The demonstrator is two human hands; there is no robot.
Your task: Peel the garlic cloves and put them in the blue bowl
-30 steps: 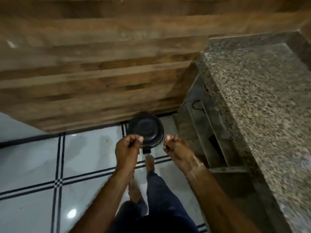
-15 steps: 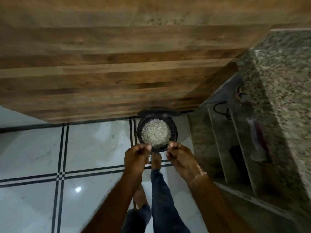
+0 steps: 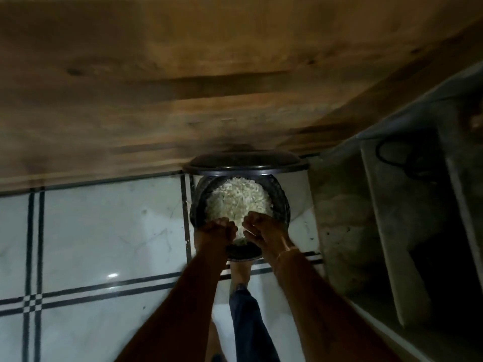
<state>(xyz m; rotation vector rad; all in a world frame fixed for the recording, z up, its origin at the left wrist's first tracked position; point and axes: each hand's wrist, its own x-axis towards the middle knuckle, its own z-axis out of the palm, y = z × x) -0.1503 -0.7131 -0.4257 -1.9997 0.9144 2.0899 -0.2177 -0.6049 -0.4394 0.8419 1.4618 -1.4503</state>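
1. Bin (image 3: 197,212): black and round. It stands on the tiled floor (image 3: 104,226) at its far edge, against the wooden panel (image 3: 183,74) and just beside the stone shelving (image 3: 339,218) on the right
2. Lid (image 3: 245,163): raised and tilted back towards the wooden panel
3. Pale peel scraps (image 3: 239,197): a heap inside the bin fills most of its opening. The blur hides finer detail
4. Left hand (image 3: 215,232): positioned above the near rim of the bin, back of the hand up. Its fingers are curled inward and close together. Whether they pinch anything cannot be told
5. Right hand (image 3: 264,231): positioned just beside the left hand, with a narrow gap between the two through which pale scraps show. Its fingers are curled inward. Whether they hold anything cannot be told. A thin bangle (image 3: 286,250) sits on the wrist
6. Foot (image 3: 239,269): bare, at the near base of the bin, below a dark trouser leg (image 3: 248,322)
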